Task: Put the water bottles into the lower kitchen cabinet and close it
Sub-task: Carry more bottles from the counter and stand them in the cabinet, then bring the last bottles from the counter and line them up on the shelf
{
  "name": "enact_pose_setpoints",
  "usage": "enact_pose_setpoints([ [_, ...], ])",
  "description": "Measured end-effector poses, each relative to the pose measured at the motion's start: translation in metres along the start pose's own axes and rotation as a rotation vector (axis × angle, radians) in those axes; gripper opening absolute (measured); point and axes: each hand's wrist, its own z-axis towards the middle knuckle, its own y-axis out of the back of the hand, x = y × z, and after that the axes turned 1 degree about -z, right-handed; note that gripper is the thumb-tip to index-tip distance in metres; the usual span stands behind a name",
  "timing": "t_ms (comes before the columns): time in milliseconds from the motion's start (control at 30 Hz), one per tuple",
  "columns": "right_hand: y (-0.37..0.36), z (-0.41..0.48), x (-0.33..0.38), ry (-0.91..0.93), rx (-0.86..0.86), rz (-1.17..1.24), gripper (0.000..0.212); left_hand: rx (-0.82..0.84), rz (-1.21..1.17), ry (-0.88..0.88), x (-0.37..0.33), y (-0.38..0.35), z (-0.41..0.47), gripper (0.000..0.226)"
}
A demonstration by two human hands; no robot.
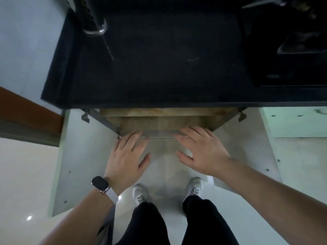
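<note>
The lower kitchen cabinet (159, 124) stands open below the dark countertop, showing a brownish wooden inside. Its left door (79, 156) and right door (247, 152) are both swung out toward me. My left hand (126, 156), with a watch on the wrist, hovers flat in front of the cabinet's front edge, fingers apart, holding nothing. My right hand (201, 151) does the same on the right side, also with nothing in it. No water bottle shows in this view; the deeper part of the cabinet is hidden under the counter.
The black countertop (150, 68) overhangs the cabinet; a shiny metal object (95, 25) stands at its back left and a dark appliance (290, 46) at the right. My feet in white shoes (139, 193) stand on a glossy light floor between the doors.
</note>
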Motion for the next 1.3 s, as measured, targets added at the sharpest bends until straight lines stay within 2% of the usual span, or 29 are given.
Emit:
enact_pose_setpoints([
  [200, 0.067, -0.034, 0.023, -0.133, -0.049, 0.020, 0.051, -0.072, -0.059, -0.168, -0.027, 0.064, 0.022, 0.046],
  [500, 0.147, -0.091, 0.066, -0.528, -0.102, -0.094, 0.058, -0.135, -0.078, -0.484, -0.059, 0.131, 0.059, 0.049],
  [600, 0.169, -0.115, 0.075, -0.632, -0.161, -0.122, 0.061, -0.136, -0.051, -0.635, -0.078, 0.144, 0.073, 0.050],
  [700, 0.184, -0.148, 0.078, -0.728, -0.253, -0.164, 0.053, -0.127, -0.058, -0.774, -0.106, 0.154, 0.088, 0.050],
  [800, 0.197, -0.182, 0.076, -0.823, -0.299, -0.153, 0.047, -0.139, -0.075, -0.844, -0.143, 0.163, 0.094, 0.050],
  [1033, 0.219, -0.258, 0.046, -0.990, -0.353, -0.118, 0.063, -0.148, -0.089, -0.997, -0.250, 0.164, 0.095, 0.051],
  [1200, 0.224, -0.329, 0.002, -1.064, -0.437, -0.104, 0.059, -0.151, -0.089, -1.055, -0.350, 0.153, 0.094, 0.052],
  [1300, 0.233, -0.384, -0.028, -1.112, -0.439, -0.080, 0.063, -0.153, -0.092, -1.112, -0.420, 0.141, 0.092, 0.051],
])
